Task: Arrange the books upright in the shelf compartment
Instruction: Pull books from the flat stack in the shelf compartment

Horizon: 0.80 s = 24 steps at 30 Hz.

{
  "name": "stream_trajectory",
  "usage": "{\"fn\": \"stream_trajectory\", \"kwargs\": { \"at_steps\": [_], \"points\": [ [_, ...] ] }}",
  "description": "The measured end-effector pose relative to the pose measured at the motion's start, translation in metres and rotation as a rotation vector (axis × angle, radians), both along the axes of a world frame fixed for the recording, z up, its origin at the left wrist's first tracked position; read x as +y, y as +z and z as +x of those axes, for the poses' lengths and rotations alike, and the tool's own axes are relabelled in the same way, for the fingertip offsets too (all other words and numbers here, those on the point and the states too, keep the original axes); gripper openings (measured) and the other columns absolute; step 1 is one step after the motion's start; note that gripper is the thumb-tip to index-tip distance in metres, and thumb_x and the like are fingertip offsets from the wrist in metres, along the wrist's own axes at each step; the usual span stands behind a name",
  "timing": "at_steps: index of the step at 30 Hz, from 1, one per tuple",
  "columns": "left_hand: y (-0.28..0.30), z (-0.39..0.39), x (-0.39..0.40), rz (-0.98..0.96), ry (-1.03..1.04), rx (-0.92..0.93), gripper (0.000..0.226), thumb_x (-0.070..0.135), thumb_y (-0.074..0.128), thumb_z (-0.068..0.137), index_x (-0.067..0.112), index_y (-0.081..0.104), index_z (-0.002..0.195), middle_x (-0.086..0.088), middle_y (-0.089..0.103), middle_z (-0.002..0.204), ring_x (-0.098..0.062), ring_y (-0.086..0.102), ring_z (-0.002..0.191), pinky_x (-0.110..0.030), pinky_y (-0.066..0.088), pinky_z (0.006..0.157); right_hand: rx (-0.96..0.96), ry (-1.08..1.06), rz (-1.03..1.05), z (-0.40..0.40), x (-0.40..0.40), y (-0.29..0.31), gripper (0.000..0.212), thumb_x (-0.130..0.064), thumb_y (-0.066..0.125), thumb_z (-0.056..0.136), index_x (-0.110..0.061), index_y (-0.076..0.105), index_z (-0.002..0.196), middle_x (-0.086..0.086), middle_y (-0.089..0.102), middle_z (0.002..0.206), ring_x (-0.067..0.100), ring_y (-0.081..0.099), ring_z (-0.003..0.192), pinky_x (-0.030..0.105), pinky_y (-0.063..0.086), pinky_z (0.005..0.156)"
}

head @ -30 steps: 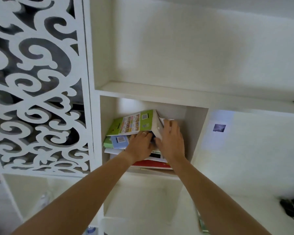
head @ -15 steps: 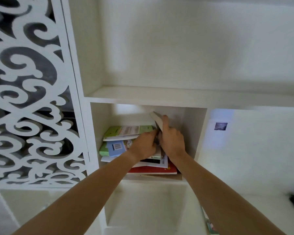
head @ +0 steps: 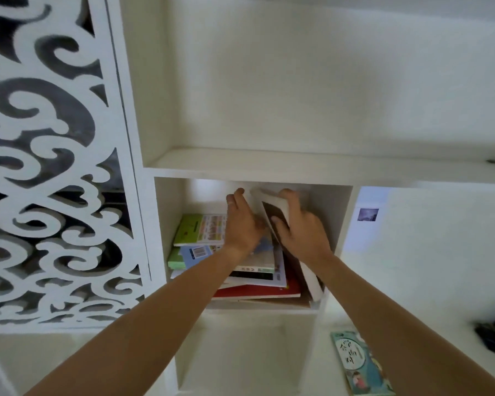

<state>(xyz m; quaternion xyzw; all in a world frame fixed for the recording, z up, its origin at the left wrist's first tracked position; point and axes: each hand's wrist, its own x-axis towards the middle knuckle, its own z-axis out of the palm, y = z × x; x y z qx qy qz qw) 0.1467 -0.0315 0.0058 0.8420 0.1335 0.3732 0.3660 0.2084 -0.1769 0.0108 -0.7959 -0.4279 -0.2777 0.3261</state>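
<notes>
A white shelf compartment [head: 166,212] holds a flat pile of books: a green one [head: 195,228] on top, a blue one [head: 196,252] under it, and a red one [head: 255,292] at the bottom. At the right side of the pile a dark-covered book [head: 275,215] stands nearly upright, tilted left. My right hand [head: 300,227] grips its top edge and cover. My left hand [head: 240,221] presses flat against its left face, fingers extended upward.
A carved white lattice panel [head: 55,167] fills the left. An open shelf [head: 269,164] runs above the compartment, another compartment [head: 240,352] lies below. A teal book [head: 357,364] lies on the surface at lower right. A dark object [head: 492,335] sits at the right edge.
The dark-covered book has been raised from the pile to nearly upright at the right side. The green book dropped back flat. My left hand moved up against the raised book.
</notes>
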Motion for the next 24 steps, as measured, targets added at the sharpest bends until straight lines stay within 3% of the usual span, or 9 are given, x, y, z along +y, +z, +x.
{"fn": "stream_trajectory", "kwargs": {
  "at_steps": [2, 3, 6, 8, 11, 16, 20, 24],
  "points": [
    [0.000, 0.001, 0.009, -0.086, -0.089, 0.076, 0.093, -0.002, 0.068, 0.085, 0.015, 0.013, 0.158, -0.016, 0.023, 0.150, -0.031, 0.044, 0.129, -0.024, 0.038, 0.098, 0.135, 0.025, -0.008, -0.005, 0.003, -0.003, 0.070, -0.037, 0.070, 0.094, -0.028, 0.026, 0.147, 0.005, 0.070, 0.089, 0.021, 0.069, 0.066, 0.028, 0.056, 0.058],
    [-0.004, 0.002, 0.015, -0.019, -0.098, 0.081, 0.096, -0.001, 0.069, 0.084, 0.021, 0.014, 0.160, -0.016, 0.020, 0.155, -0.032, 0.040, 0.135, -0.028, 0.037, 0.106, 0.180, 0.007, -0.002, -0.007, 0.006, -0.007, 0.072, -0.041, 0.073, 0.091, -0.026, 0.029, 0.146, 0.006, 0.071, 0.094, 0.022, 0.071, 0.071, 0.031, 0.059, 0.062],
    [-0.004, 0.004, 0.024, 0.442, -0.159, 0.063, 0.081, 0.003, 0.074, 0.077, 0.024, 0.044, 0.149, -0.014, 0.032, 0.159, -0.033, 0.031, 0.146, -0.043, 0.032, 0.118, 0.213, -0.074, 0.044, -0.005, 0.016, -0.014, 0.059, -0.049, 0.073, 0.088, -0.020, 0.046, 0.131, 0.006, 0.074, 0.104, 0.024, 0.072, 0.083, 0.037, 0.061, 0.068],
    [0.001, 0.003, 0.026, 0.523, -0.234, 0.128, 0.055, 0.004, 0.070, 0.082, 0.014, 0.057, 0.134, -0.013, 0.056, 0.138, -0.032, 0.052, 0.128, -0.046, 0.046, 0.105, 0.237, -0.054, 0.046, -0.002, 0.019, -0.014, 0.053, -0.052, 0.073, 0.088, -0.019, 0.051, 0.125, 0.005, 0.073, 0.105, 0.022, 0.071, 0.084, 0.039, 0.061, 0.069],
    [0.006, -0.003, 0.028, 0.594, -0.184, 0.168, 0.033, 0.014, 0.059, 0.092, 0.015, 0.056, 0.125, -0.008, 0.062, 0.116, -0.026, 0.060, 0.104, -0.042, 0.052, 0.083, 0.294, 0.038, -0.030, -0.003, 0.017, -0.011, 0.053, -0.056, 0.073, 0.085, -0.022, 0.050, 0.119, 0.000, 0.070, 0.106, 0.016, 0.068, 0.087, 0.036, 0.060, 0.070],
    [0.003, -0.004, 0.031, 0.572, -0.212, 0.152, 0.028, 0.022, 0.061, 0.093, 0.025, 0.054, 0.120, 0.000, 0.062, 0.114, -0.018, 0.060, 0.099, -0.040, 0.054, 0.081, 0.308, 0.123, -0.078, -0.006, 0.013, -0.019, 0.065, -0.053, 0.077, 0.082, -0.022, 0.046, 0.130, -0.001, 0.064, 0.118, 0.014, 0.063, 0.101, 0.037, 0.058, 0.083],
    [0.001, -0.002, 0.032, 0.542, -0.220, 0.139, 0.024, 0.018, 0.059, 0.095, 0.030, 0.055, 0.114, 0.004, 0.062, 0.113, -0.016, 0.062, 0.099, -0.040, 0.055, 0.086, 0.222, -0.039, -0.162, -0.008, 0.009, -0.042, 0.069, -0.044, 0.079, 0.086, -0.019, 0.045, 0.141, 0.003, 0.058, 0.130, 0.020, 0.061, 0.113, 0.036, 0.057, 0.092],
    [0.002, -0.009, 0.024, 0.186, -0.357, 0.117, 0.016, 0.031, 0.048, 0.102, 0.031, 0.060, 0.113, 0.005, 0.063, 0.114, -0.019, 0.063, 0.107, -0.046, 0.052, 0.100, 0.261, -0.179, -0.079, -0.020, 0.013, -0.065, 0.060, -0.034, 0.076, 0.091, -0.022, 0.048, 0.143, 0.003, 0.062, 0.128, 0.021, 0.066, 0.107, 0.039, 0.061, 0.090]
  ]
}}
